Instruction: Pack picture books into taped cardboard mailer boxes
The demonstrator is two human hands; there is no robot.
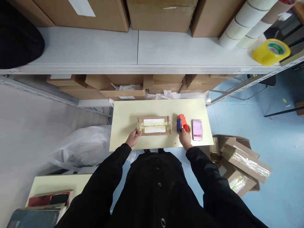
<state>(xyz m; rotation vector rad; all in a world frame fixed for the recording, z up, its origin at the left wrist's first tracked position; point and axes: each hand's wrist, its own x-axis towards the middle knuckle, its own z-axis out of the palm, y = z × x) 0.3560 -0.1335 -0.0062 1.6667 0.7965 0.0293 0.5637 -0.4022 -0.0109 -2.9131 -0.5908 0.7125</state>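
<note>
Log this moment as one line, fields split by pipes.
left hand: at near-left corner of taped cardboard parcel | right hand: holding orange-and-blue tape dispenser | phone: right of dispenser | surface: cream tabletop

Counter (pixel 133 107) before me, shelf (pixel 95 47) behind it
Package (pixel 154 122) left of my tape dispenser (pixel 181 121), phone (pixel 197 129) to its right.
</note>
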